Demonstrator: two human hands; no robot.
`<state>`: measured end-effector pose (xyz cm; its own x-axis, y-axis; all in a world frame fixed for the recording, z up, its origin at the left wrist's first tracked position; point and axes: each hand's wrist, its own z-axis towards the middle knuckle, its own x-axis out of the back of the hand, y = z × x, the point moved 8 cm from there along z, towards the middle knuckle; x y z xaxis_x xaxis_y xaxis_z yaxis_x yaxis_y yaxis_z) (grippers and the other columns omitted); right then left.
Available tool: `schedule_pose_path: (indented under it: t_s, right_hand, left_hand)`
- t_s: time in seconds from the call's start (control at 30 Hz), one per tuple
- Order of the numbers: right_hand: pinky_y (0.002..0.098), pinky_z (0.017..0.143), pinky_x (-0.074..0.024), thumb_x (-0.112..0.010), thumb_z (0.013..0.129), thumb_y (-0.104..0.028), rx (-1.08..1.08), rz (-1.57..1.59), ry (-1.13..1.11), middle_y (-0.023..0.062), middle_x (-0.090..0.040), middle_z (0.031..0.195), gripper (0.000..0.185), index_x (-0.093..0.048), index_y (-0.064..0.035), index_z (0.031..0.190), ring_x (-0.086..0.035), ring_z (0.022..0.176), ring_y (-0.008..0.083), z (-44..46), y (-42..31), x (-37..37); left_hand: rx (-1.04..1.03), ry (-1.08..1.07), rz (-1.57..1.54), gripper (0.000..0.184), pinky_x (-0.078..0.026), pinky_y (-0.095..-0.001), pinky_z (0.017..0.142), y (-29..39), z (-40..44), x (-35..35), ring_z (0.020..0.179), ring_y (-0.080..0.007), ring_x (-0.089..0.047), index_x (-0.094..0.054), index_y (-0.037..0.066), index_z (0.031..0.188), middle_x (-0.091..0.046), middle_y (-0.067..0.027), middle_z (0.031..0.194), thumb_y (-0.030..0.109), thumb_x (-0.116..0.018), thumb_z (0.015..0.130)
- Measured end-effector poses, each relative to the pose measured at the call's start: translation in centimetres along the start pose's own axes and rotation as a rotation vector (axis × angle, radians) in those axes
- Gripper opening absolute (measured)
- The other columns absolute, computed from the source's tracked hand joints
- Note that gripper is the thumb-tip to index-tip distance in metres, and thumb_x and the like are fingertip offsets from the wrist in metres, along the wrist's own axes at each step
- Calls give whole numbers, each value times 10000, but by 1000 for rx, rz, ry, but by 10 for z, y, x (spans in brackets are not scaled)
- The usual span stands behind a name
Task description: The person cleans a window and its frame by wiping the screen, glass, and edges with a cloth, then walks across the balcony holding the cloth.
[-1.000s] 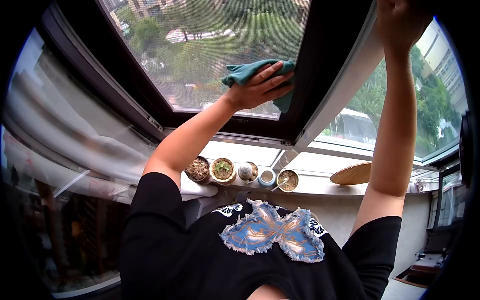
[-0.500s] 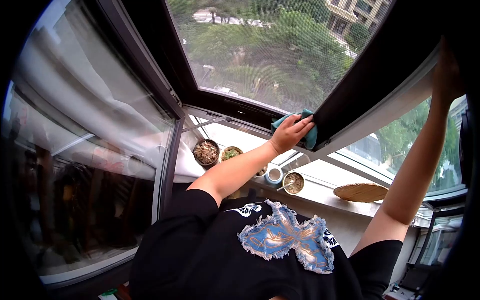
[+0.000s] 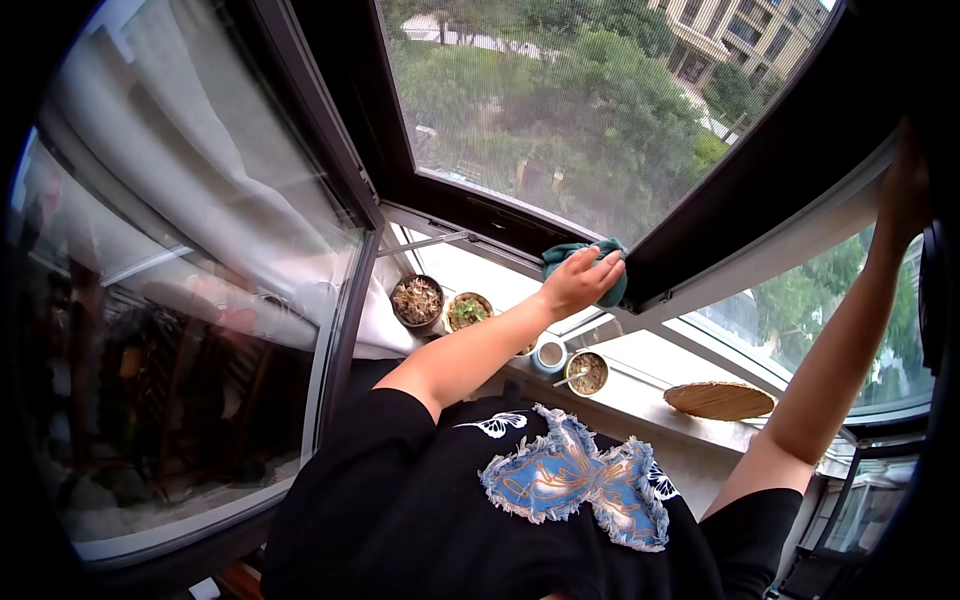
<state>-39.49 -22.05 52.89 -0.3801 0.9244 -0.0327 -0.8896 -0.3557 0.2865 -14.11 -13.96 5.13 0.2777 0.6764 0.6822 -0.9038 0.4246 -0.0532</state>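
In the head view, holds a teal cloth (image 3: 616, 292) bunched under the left hand (image 3: 580, 277), with fingers close together and bent over it, at the lower right corner of the dark screen frame (image 3: 470, 212). Grips it there, apparently so as to press the soft folds into the angle of the corner. Has the right hand (image 3: 903, 185) up beside the right side of the screen frame, perhaps for balance or steadying; cannot tell in such deep shade whether to call it wrapped around anything or merely laid flat. Below the screen frame, shows a pale, hard sill (image 3: 642, 402) bearing in a row, presumably for daylight, a dark pot of dry brown flakes (image 3: 418, 299), a pot of low green growth (image 3: 468, 311), a smooth pale blue pot (image 3: 549, 356), and a pot of grainy tan matter (image 3: 594, 376) with a white stick (image 3: 575, 377) resting in it. Farther right below the screen frame, shows a woven disc (image 3: 718, 401), straw-coloured and ribbed, lying on the sill. Left of the screen frame, shows a glossy glass sash (image 3: 240, 400) standing at an angle, with pale curtain folds (image 3: 200, 180) visible in it, loose and soft. Inside the screen frame, shows a fine see-through mesh (image 3: 560, 150) with leafy trees (image 3: 600, 80) beyond.
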Motion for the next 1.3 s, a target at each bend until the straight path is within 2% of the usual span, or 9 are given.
schedule_pose_path:
  t_s: [0.07, 0.1, 0.13, 0.57, 0.67, 0.83, 1.07, 1.17, 1.3]
  right_hand:
    - [190, 721, -571, -587, 1059, -277, -133, -248, -193, 29, -769, 1188, 348, -649, -242, 1399, -769, 906, 152, -2, 13, -12]
    - [316, 744, -552, -580, 996, -271, 36, -12, -2, 138, -612, 1205, 221, -667, -138, 1149, -639, 1014, 251, 21, -47, 11]
    - [441, 767, -533, -573, 933, -265, 204, 225, 194, 247, -456, 1223, 258, -685, -35, 900, -510, 1122, 349, 31, -83, 33]
    - [358, 703, -552, -586, 986, -331, 143, 286, 171, 256, -455, 1230, 385, -674, 20, 853, -548, 1116, 335, 36, -58, 35]
    - [333, 667, -553, -579, 994, -337, 302, 85, 181, 256, -446, 1229, 413, -666, 61, 929, -620, 995, 295, 33, -73, 42]
    - [313, 635, -562, -567, 1022, -406, 185, 403, 239, 248, -411, 1266, 553, -603, 139, 1102, -658, 760, 208, 36, -55, 32]
    - [314, 646, -571, -554, 1028, -417, 233, 394, 206, 253, -414, 1285, 544, -626, 122, 1019, -646, 782, 216, 41, -71, 43]
    - [314, 658, -571, -556, 1005, -325, 247, 235, 216, 253, -434, 1270, 428, -647, 77, 890, -629, 863, 234, 47, -84, 47]
    - [348, 701, -576, -581, 958, -289, 282, 171, 277, 262, -454, 1255, 362, -651, 26, 794, -583, 1024, 280, 50, -74, 46]
  left_hand:
    - [42, 4, 11, 485, -492, -391, 1029, -12, -4, 7, 1163, -281, -588, -567, 108, 1417, -627, -39, 1352, 139, -567, 934]
    - [48, 7, 34, 482, -487, -390, 1033, -18, -8, 7, 1161, -277, -588, -568, 111, 1416, -629, -33, 1349, 137, -566, 935]
    - [42, -12, 59, 476, -473, -386, 1044, -25, -12, 8, 1152, -271, -587, -578, 114, 1408, -633, -28, 1342, 140, -572, 933]
    - [542, 80, 107, 374, -505, -370, 965, -171, -72, 81, 1031, -286, -569, -651, 85, 1273, -654, -47, 1305, 79, -549, 914]
    - [670, 115, 139, 360, -495, -391, 989, -206, -84, 97, 1070, -312, -584, -651, 68, 1263, -663, -69, 1306, 31, -544, 922]
    - [864, 146, 128, 459, -458, -415, 1039, -261, -103, 121, 1129, -352, -571, -636, 77, 1277, -665, -87, 1306, -69, -572, 846]
    - [887, 294, 99, 420, -457, -440, 1024, -256, -111, 114, 1136, -362, -575, -634, 72, 1258, -665, -107, 1294, -25, -602, 850]
    - [989, 446, 20, 372, -422, -459, 1028, -252, -108, 109, 1129, -400, -581, -615, 30, 1231, -672, -176, 1241, 2, -602, 860]
    - [1025, 411, -87, 404, -446, -473, 1038, -225, -92, 108, 1161, -411, -589, -620, 29, 1234, -672, -179, 1220, -23, -586, 835]
